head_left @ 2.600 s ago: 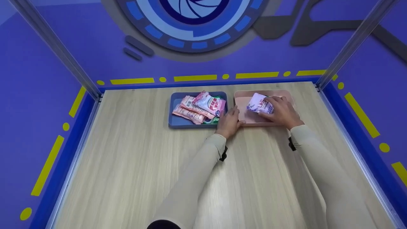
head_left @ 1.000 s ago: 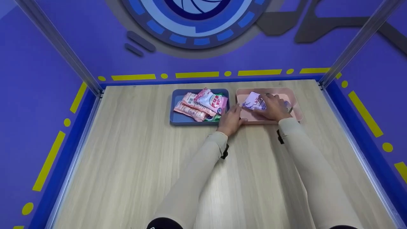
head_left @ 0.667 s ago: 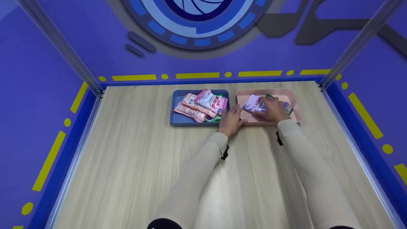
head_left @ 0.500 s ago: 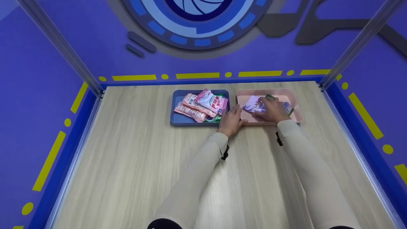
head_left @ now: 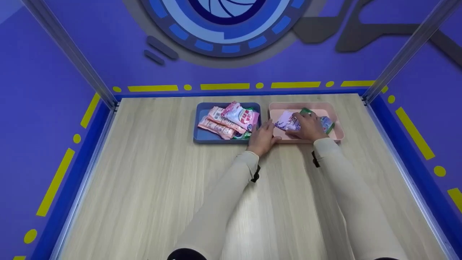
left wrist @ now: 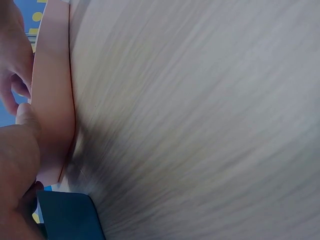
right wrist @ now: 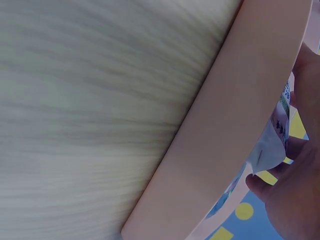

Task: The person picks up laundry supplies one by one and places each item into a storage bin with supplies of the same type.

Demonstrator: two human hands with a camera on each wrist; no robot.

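In the head view, my right hand (head_left: 309,126) reaches into the pink tray (head_left: 338,136) and grips a purple and white soft packet (head_left: 285,120) by its right part. Thumb and fingers lie on two sides of it, partly hiding its print. Under and beyond that hand, a green and blue packet (head_left: 327,124) lies in the same tray. My left hand (head_left: 262,138) rests at the pink tray's near left corner, fingers along the left wall. In the left wrist view, its thumb (left wrist: 27,119) touches the pink rim. The right wrist view shows fingers beside the packet (right wrist: 268,147).
A blue tray (head_left: 200,135) stands just left of the pink one. Pink packets (head_left: 225,122) are piled in it, with a green packet (head_left: 242,135) partly underneath. Blue panel walls (head_left: 231,72) enclose the back and sides of the wooden table (head_left: 155,173).
Since the oldest frame, my right hand has moved left with the purple packet, which now lies lower and flatter in the pink tray. More of the green packet shows. The left hand stays put.
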